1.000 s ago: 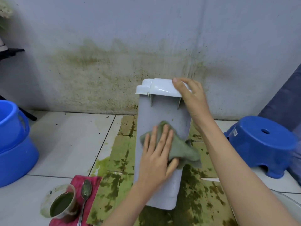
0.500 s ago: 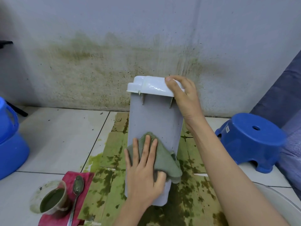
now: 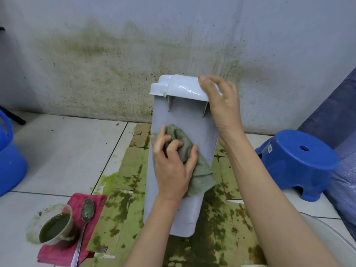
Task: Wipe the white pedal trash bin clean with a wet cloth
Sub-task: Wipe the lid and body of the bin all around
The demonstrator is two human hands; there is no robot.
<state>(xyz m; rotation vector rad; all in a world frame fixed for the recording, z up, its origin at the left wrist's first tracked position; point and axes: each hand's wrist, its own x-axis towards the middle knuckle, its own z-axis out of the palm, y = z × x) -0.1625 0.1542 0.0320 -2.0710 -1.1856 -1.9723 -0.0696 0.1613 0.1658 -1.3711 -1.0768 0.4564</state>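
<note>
Standing on stained cardboard before the wall, the bin is tilted toward the camera. Its lid is gripped at the right corner by the right hand, fingers curled over the top. A bunched green cloth is clutched against the bin's face by the left hand, fingers bent round it. Left of the bin, a cup and spoon are set on a red rag; right of it, a blue stool is seen.
</note>
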